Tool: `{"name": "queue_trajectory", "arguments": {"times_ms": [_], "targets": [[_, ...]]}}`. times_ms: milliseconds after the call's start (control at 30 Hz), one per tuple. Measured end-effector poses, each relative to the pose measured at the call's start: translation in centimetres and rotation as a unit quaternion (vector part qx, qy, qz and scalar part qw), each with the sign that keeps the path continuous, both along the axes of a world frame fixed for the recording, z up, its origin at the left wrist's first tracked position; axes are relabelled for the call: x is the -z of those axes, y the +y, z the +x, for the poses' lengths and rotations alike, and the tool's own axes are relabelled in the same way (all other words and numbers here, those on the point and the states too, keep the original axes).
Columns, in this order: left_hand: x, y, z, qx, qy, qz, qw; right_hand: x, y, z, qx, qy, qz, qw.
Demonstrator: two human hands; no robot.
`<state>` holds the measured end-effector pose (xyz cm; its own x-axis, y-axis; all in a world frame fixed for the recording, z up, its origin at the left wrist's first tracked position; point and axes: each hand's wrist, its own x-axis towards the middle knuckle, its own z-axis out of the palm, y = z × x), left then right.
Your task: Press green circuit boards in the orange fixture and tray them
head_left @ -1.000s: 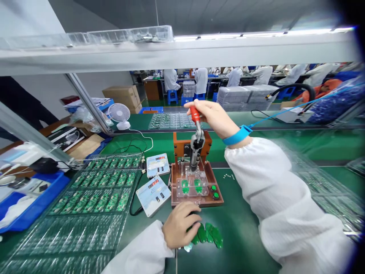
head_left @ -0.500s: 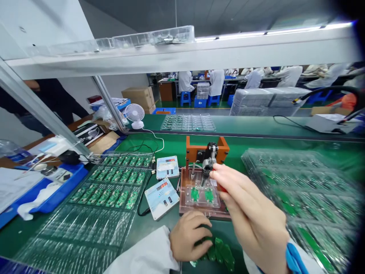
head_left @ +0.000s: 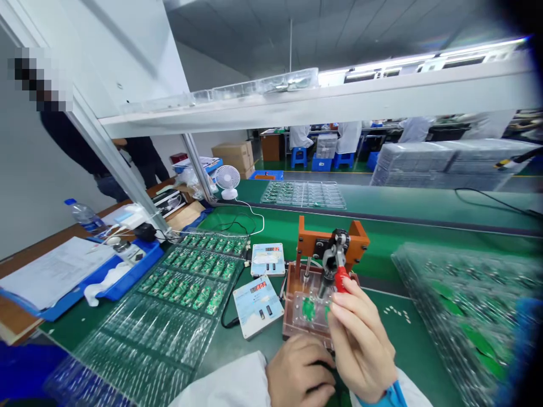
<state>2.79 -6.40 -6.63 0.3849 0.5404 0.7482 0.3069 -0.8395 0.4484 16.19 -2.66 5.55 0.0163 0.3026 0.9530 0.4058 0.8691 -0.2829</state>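
My right hand [head_left: 362, 333] is closed round the red handle [head_left: 340, 279] of a toggle clamp [head_left: 335, 251], which is mounted on an orange frame [head_left: 307, 240]. Under the clamp, a clear fixture plate [head_left: 298, 311] on a reddish-brown base holds small green circuit boards [head_left: 309, 308]; my right fingers partly cover one of them. My left hand [head_left: 299, 370] rests low in front of the base with its fingers curled. Whatever lies within those fingers is hidden. Beside the base stand two white boxes with red digits, a nearer one [head_left: 258, 308] and a farther one [head_left: 268, 259].
Clear trays of green boards [head_left: 195, 277] lie at the left, and stacked clear trays [head_left: 458, 305] at the right. Small pale pieces [head_left: 397, 312] lie right of the fixture. A white fan [head_left: 228, 178], a blue bin [head_left: 136, 271] and an overhead shelf [head_left: 263, 107] surround the bench.
The view has swung to the left and up. My right hand has come slightly lower on the clamp, so the red handle shows in its grip. My left hand stays low before the base.
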Motion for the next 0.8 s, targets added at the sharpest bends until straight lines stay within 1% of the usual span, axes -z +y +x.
{"name": "queue_trajectory", "arguments": {"times_ms": [67, 100, 167, 233, 300, 333, 367, 400, 433, 500, 533, 567, 600, 633, 667, 700, 733, 800], "targets": [[0.8, 0.0, 0.1, -0.009, -0.004, -0.011, 1.0, -0.5, -0.2, -0.1, -0.013, 0.008, -0.016, 1.0], [0.9, 0.0, 0.1, -0.004, 0.006, -0.025, 1.0, -0.8, -0.3, 0.0, -0.023, 0.009, -0.022, 0.999], [0.3, 0.2, -0.5, 0.034, 0.041, -0.082, 0.995, -1.3, -0.3, 0.4, -0.043, 0.005, -0.03, 0.999], [-1.5, 0.6, -1.7, 0.101, 0.06, -0.165, 0.979, -1.6, -0.2, 0.8, -0.061, -0.004, -0.033, 0.998], [-4.1, 1.3, -3.7, 0.162, 0.053, -0.253, 0.952, -1.8, -0.1, 1.0, -0.074, -0.018, -0.029, 0.997], [-5.5, 1.9, -4.8, 0.172, 0.043, -0.29, 0.94, -1.7, -0.1, 1.1, -0.078, -0.024, -0.026, 0.996], [-6.8, 2.6, -6.1, 0.166, 0.045, -0.328, 0.929, -1.7, 0.0, 1.0, -0.08, -0.027, -0.024, 0.996], [-7.9, 3.5, -7.4, 0.139, 0.061, -0.357, 0.922, -1.7, 0.0, 1.0, -0.081, -0.027, -0.023, 0.996], [-8.6, 4.6, -8.6, 0.094, 0.08, -0.373, 0.919, -1.6, 0.1, 0.9, -0.081, -0.025, -0.021, 0.996], [-9.3, 6.8, -10.7, -0.021, 0.143, -0.366, 0.919, -1.6, 0.1, 0.8, -0.082, -0.018, -0.016, 0.996], [-9.3, 8.0, -11.4, -0.079, 0.197, -0.353, 0.911, -1.6, 0.2, 0.8, -0.082, -0.017, -0.013, 0.996], [-9.1, 9.1, -12.0, -0.128, 0.258, -0.35, 0.891, -1.6, 0.2, 0.8, -0.08, -0.017, -0.011, 0.997], [-8.8, 10.0, -12.4, -0.157, 0.322, -0.356, 0.863, -1.7, 0.2, 0.8, -0.077, -0.019, -0.008, 0.997], [-8.6, 10.9, -12.6, -0.17, 0.38, -0.365, 0.833, -1.8, 0.2, 0.8, -0.072, -0.018, -0.006, 0.997], [-8.3, 11.5, -12.6, -0.17, 0.426, -0.377, 0.805, -2.0, 0.3, 0.9, -0.066, -0.016, -0.007, 0.998], [-8.2, 12.1, -12.6, -0.161, 0.46, -0.384, 0.784, -2.1, 0.3, 0.9, -0.063, -0.014, -0.009, 0.998], [-8.1, 12.5, -12.5, -0.151, 0.482, -0.385, 0.773, -2.3, 0.3, 1.0, -0.061, -0.013, -0.012, 0.998], [-8.1, 13.0, -12.3, -0.142, 0.503, -0.376, 0.765, -2.6, 0.2, 1.1, -0.065, -0.015, -0.016, 0.998]]}}
